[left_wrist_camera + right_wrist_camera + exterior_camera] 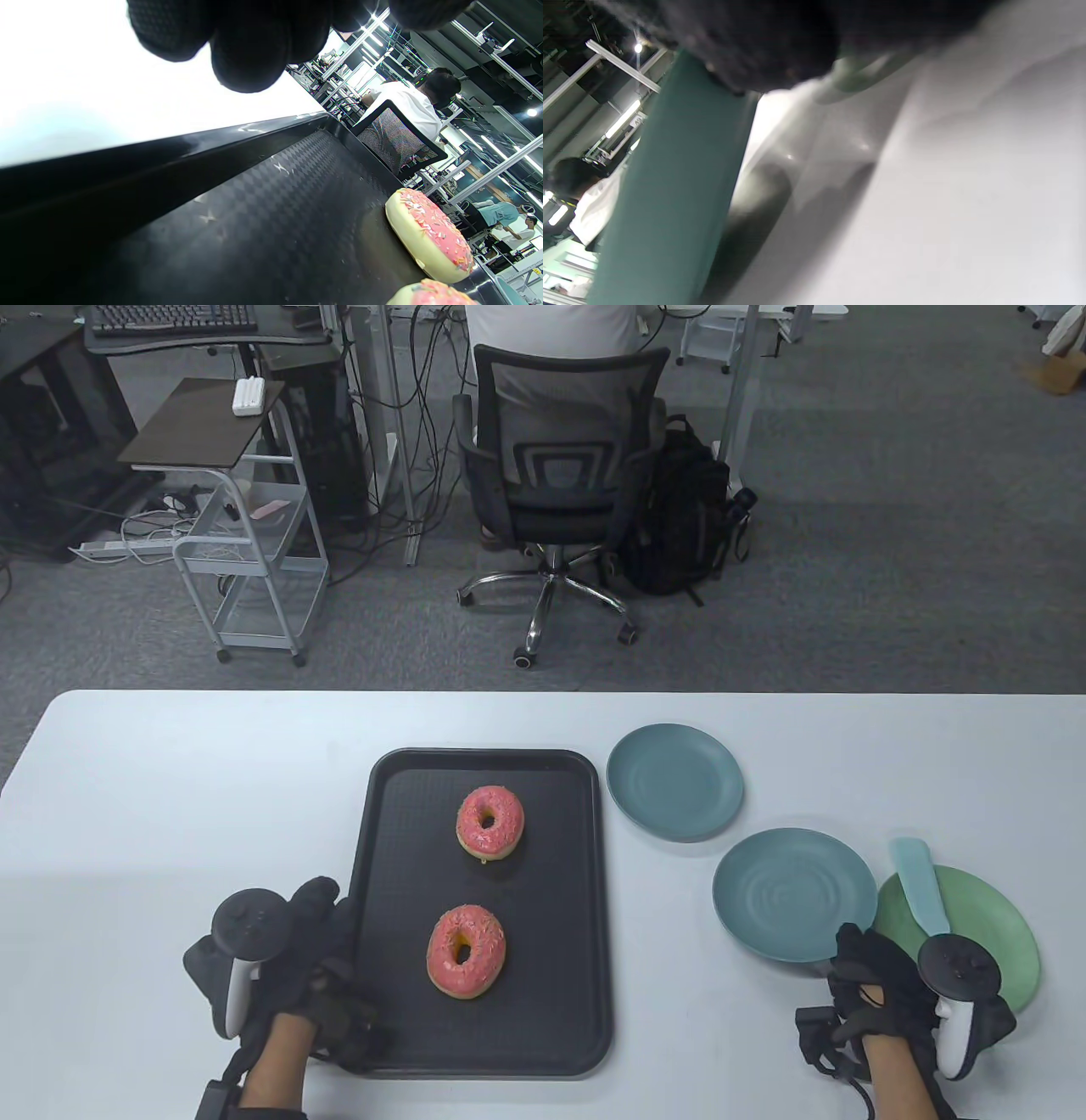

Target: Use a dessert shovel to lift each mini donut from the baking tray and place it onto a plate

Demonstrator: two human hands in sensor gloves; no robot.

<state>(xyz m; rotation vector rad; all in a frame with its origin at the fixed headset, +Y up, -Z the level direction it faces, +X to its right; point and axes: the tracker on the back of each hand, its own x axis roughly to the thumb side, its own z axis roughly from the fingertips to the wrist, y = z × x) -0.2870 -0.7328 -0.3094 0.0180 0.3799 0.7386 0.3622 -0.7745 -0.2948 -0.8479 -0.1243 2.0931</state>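
Both of my gloved hands rest low on the white surface (pixel 170 780). My left hand (pixel 288 959) curls its fingers against the left rim of the black baking tray (pixel 585 899), where two pink donuts (pixel 489 821) (pixel 466 951) lie apart. My right hand (pixel 882 984) grips the handle of the dessert shovel (pixel 920 886), its blade lying over the green plate (pixel 1010 933) beside two blue plates (pixel 674 793) (pixel 793 891).

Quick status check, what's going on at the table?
Left hand steadies baking tray. Right hand at shovel, grip unclear. Two donuts still on tray.
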